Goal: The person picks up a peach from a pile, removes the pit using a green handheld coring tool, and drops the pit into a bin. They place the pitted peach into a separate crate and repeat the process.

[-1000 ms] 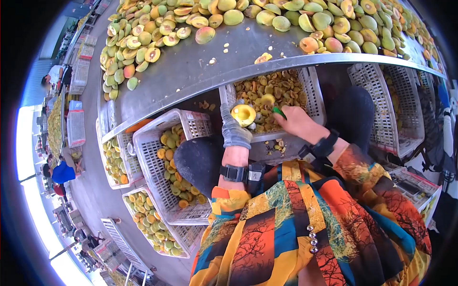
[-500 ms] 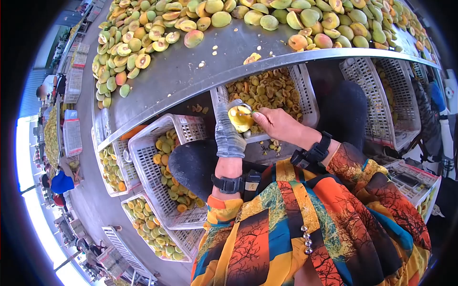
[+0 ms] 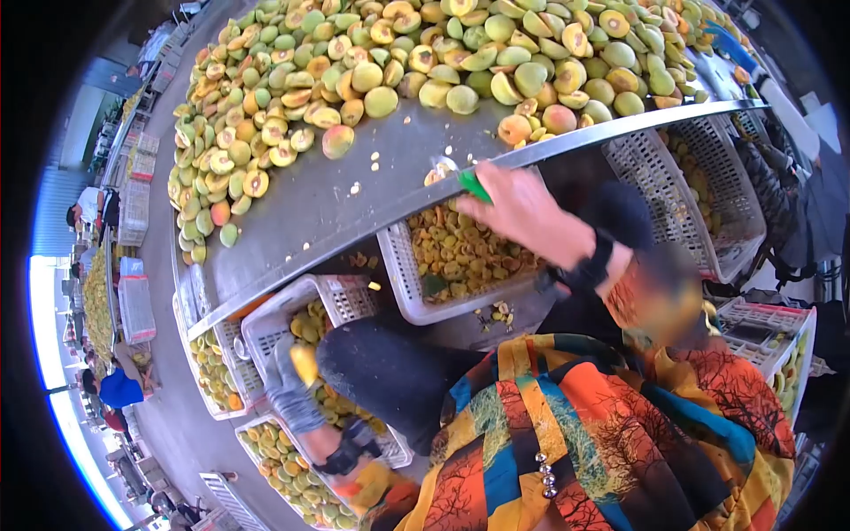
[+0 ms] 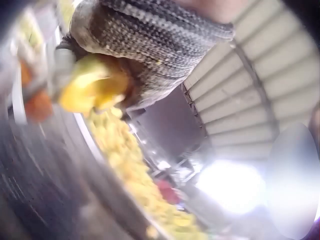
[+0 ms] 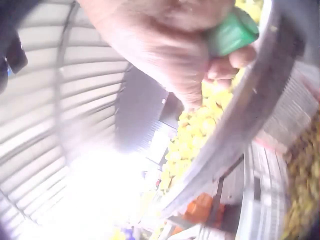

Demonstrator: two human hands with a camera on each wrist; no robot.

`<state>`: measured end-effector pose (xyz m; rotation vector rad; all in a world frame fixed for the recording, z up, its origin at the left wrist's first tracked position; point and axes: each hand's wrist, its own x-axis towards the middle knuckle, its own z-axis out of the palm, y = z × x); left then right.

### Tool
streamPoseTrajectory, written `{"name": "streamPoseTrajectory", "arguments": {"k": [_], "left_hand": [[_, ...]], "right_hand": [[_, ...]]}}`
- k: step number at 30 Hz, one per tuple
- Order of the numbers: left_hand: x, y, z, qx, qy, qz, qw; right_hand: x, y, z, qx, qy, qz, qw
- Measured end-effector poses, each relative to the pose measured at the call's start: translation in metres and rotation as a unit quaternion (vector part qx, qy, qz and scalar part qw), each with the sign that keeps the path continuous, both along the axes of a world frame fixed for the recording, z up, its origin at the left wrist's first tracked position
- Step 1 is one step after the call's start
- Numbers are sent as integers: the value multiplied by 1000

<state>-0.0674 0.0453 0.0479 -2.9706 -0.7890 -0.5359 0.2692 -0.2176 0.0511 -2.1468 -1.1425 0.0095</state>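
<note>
Yellow fruit half (image 3: 304,362), pitted, cupped

Table (image 3: 354,168): smooth, dull-sheened grey metal.
Crates (image 3: 398,274): white perforated plastic, matt.
Glove on left hand (image 3: 288,398): grey knitted cloth, rough.
Tool handle (image 3: 474,186): glossy green plastic.
Fruit half (image 4: 92,90): wet, yellow flesh.

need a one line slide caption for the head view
Gloved left hand holds a fruit half over a crate while the right hand grips a green-handled tool.
</note>
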Motion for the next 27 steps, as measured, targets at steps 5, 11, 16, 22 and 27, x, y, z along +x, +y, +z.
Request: {"name": "streamPoseTrajectory", "arguments": {"k": [5,11,16,22,27], "left_hand": [[-73,15,28,-115,-69,304,943],[-37,-13,26,-322,-206,233,894],[72,-47,18,-287,-286,-42,913],[210,-106,22,-814,-192,-71,544],[219,-134,-18,-905,-82,55,413]], "right_hand": [[96,55,8,-66,-127,-63,988],[162,96,-25,-278,-69,-67,956],[123,73,23,-142,169,1,975],[30,28,46,-68,582,275,762],[1,14,25,-109,227,211,944]]}}
